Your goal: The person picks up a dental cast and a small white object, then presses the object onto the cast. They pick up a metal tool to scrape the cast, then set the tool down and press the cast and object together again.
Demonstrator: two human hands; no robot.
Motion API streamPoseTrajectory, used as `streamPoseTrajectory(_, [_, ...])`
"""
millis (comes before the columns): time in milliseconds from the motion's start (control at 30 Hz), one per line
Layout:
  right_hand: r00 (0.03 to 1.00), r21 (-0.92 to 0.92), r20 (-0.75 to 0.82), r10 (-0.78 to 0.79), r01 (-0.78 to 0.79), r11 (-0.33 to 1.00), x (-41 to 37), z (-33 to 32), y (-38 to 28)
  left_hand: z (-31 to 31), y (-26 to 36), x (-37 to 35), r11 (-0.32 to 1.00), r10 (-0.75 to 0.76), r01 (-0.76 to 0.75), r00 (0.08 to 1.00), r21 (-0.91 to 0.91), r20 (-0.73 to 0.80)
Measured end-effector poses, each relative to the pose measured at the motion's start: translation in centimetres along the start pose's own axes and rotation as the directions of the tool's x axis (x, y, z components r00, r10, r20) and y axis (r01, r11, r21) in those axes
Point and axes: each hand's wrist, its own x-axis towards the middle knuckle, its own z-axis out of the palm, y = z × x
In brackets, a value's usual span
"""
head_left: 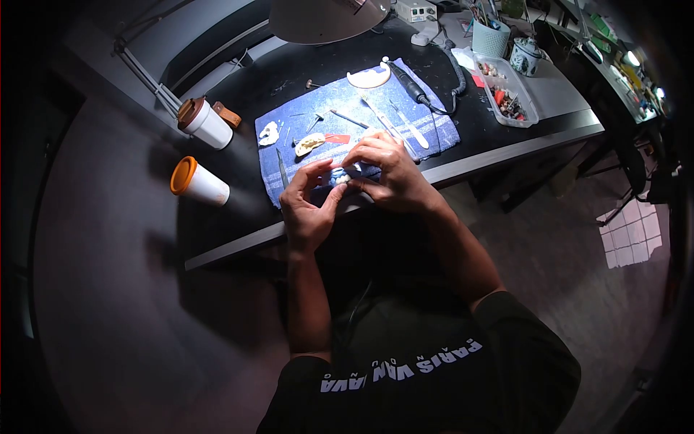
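Observation:
My left hand (311, 211) and my right hand (394, 172) meet at the near edge of a blue towel (285, 116). Between their fingertips is a small blue-and-white piece that looks like a dental model (340, 176) with tooth-like bumps. Both thumbs press it from the near side, and the fingers hide part of it. Just beyond lie a cream dental cast (310, 145) and a red strip (337, 138). A whitish cast piece (270, 133) rests farther left. Left of my left hand is a dark slim tool (281, 168); pale-handled tools (410, 124) lie beyond my right hand.
A corded rotary handpiece (407, 82) and a pale curved piece (369, 77) lie at the towel's far side. Two lidded cups (210, 189) stand left. A plastic box (515, 101) of small parts sits right, and a lamp shade (325, 18) hangs overhead.

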Motion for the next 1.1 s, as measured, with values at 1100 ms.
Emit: streamPoseTrajectory(1100, [1.000, 0.008, -0.001, 0.000, 0.000, 1.000, -0.01, 0.03, 0.01, 0.06, 0.30, -0.01, 0.999, -0.024, 0.025, 1.000, -0.020, 0.018])
